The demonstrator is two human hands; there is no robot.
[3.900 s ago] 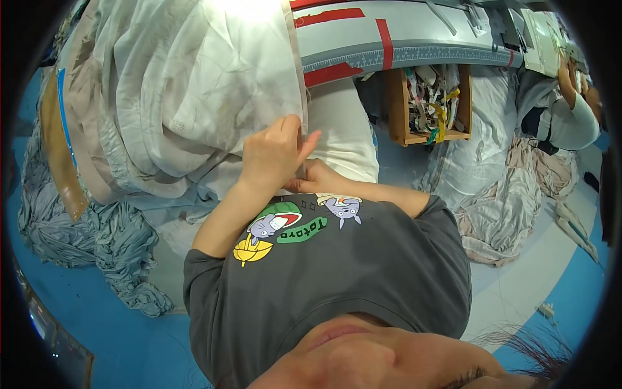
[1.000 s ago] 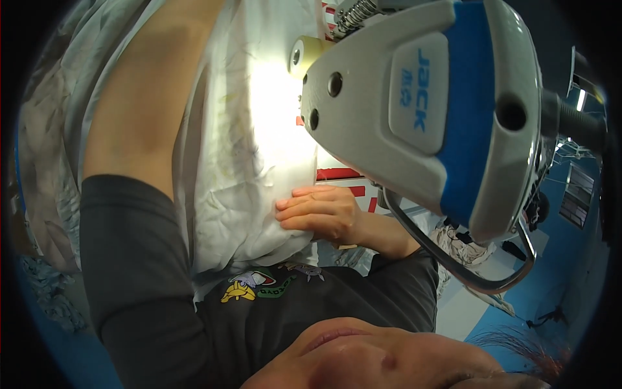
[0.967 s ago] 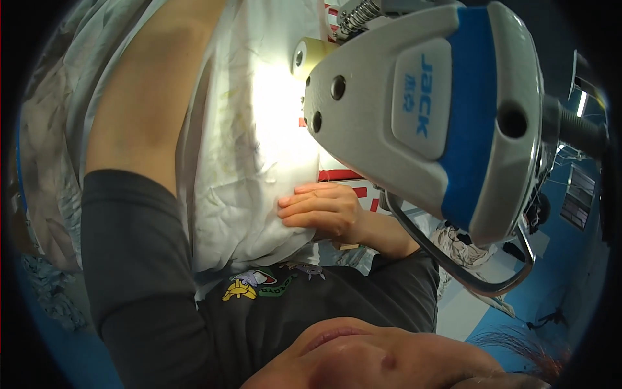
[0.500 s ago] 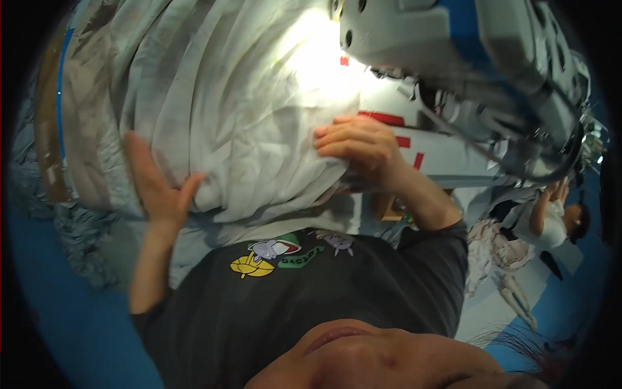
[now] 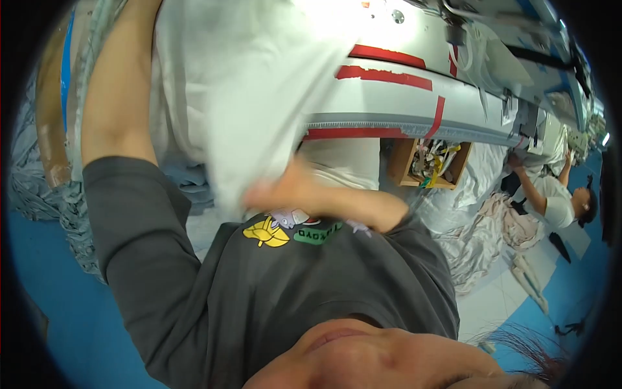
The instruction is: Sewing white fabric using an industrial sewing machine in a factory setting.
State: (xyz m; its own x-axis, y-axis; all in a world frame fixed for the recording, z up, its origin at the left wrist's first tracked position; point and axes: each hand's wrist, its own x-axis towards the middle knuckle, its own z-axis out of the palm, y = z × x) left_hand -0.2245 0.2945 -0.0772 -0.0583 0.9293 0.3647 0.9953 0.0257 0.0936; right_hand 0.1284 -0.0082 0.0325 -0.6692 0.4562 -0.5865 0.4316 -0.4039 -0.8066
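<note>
A wide piece of white cloth [image 5: 249,97] spreads over the upper left of the view, its near part hanging down in front of my chest. My right hand [image 5: 282,187], smeared by motion, is at the lower part of this hanging cloth, close to my dark shirt. Whether its fingers grip the cloth I cannot make out. My left forearm stretches up along the left side of the cloth and runs out of the top of the view, so the left hand is hidden.
A white worktable edge [image 5: 363,97] with red tape strips and a ruler scale lies right of the cloth, machine parts above it. Below hangs an open wooden box [image 5: 398,165] of small items. Heaped cloth [image 5: 463,253] lies on the floor; another person [image 5: 558,211] works at far right.
My left arm has reached far forward, taking its hand out of view. My right hand has drawn back toward my chest. The cloth has shifted, and more of the table edge and box shows.
</note>
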